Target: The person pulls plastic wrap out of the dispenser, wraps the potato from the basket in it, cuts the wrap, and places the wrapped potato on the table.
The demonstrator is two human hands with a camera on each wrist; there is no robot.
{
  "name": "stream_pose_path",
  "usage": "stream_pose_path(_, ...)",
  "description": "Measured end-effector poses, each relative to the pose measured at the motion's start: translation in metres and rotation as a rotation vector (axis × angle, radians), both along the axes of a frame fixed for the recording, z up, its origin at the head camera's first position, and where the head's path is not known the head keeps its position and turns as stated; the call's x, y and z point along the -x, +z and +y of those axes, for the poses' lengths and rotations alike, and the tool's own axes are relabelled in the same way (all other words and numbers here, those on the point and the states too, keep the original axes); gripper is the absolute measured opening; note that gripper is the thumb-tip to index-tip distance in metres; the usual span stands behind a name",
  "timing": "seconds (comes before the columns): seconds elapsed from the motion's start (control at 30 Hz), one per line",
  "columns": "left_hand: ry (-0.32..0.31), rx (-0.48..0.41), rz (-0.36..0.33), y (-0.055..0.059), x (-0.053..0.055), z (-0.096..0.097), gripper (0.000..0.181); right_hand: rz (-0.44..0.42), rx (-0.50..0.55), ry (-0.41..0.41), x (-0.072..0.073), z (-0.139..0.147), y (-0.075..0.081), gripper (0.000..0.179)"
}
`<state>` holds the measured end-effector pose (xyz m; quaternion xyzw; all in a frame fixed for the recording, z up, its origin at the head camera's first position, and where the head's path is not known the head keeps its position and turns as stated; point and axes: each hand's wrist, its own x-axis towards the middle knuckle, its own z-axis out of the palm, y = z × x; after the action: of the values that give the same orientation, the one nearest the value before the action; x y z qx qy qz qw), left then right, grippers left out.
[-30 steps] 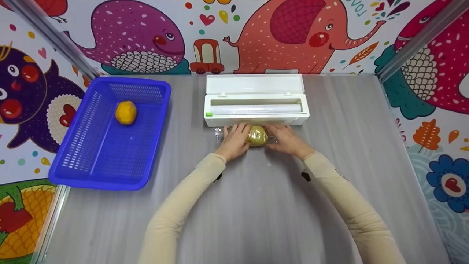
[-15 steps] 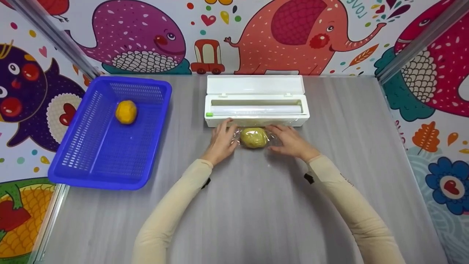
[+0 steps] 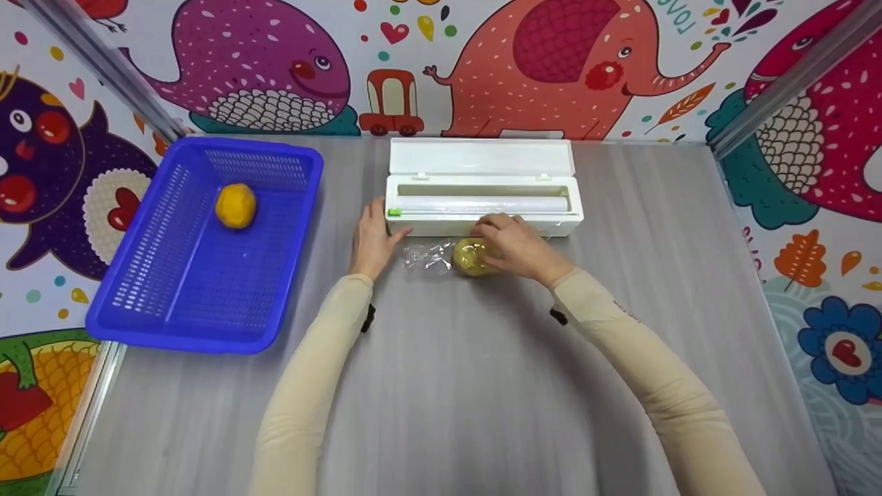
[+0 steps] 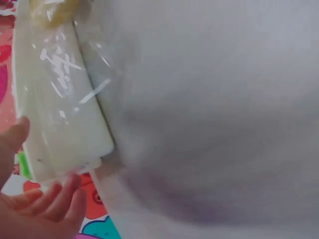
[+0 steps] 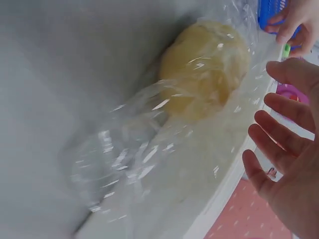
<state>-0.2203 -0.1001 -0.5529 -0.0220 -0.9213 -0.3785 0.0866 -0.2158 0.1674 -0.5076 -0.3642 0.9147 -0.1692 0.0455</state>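
A yellowish, rounded potato-like item (image 3: pixel 468 257) lies under clear cling film in front of a white film dispenser (image 3: pixel 486 226). My right hand (image 3: pixel 520 248) reaches over its right side with fingers spread, and in the right wrist view the fingers (image 5: pixel 279 132) stand apart from it beside the dispenser. Loose film (image 3: pixel 427 256) stretches left of the item, and crumpled film (image 5: pixel 119 159) trails from its other side. My left hand (image 3: pixel 373 241) is at the dispenser's left end, fingers extended along the end and thumb toward the front corner, as the left wrist view also shows.
The dispenser's lid (image 3: pixel 481 157) stands raised at the back, showing the film roll (image 3: pixel 482 204) inside. At the left, a blue basket (image 3: pixel 200 337) contains one yellow rounded item (image 3: pixel 236 206). Patterned walls (image 3: pixel 482 69) border the grey table (image 3: pixel 441 386).
My left hand has left the film and moved left to the dispenser's end. The item rolled slightly left, its film now lying flat beside it. My right hand has shifted left over it.
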Motion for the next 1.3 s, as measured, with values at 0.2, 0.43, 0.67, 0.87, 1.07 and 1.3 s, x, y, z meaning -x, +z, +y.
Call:
stream_pose_path(0.2,-0.031,0.014,0.034,-0.004,0.005,-0.005,0.058,0.078,-0.096,0.125,0.02,-0.038,0.012,0.031)
stream_pose_path(0.43,-0.121,0.058,0.008,0.004,0.013,-0.01,0.041,0.397,-0.29,0.338,0.043,-0.081,0.019,0.019)
stream_pose_path(0.67,-0.187,0.127,-0.034,0.016,0.025,-0.016,0.034,0.556,-0.337,0.369,0.049,-0.114,0.008,0.025)
stream_pose_path(0.87,-0.201,0.122,-0.03,0.018,0.03,-0.016,0.03,0.487,-0.316,0.291,0.054,-0.128,0.0,0.02)
stream_pose_path(1.07,-0.218,0.104,-0.047,0.019,0.035,-0.011,0.03,0.453,-0.203,0.286,0.06,-0.113,-0.006,0.014)
stream_pose_path(1.3,-0.179,0.115,-0.094,0.021,0.037,-0.02,0.039,0.417,-0.104,0.306,0.062,-0.041,-0.008,0.019)
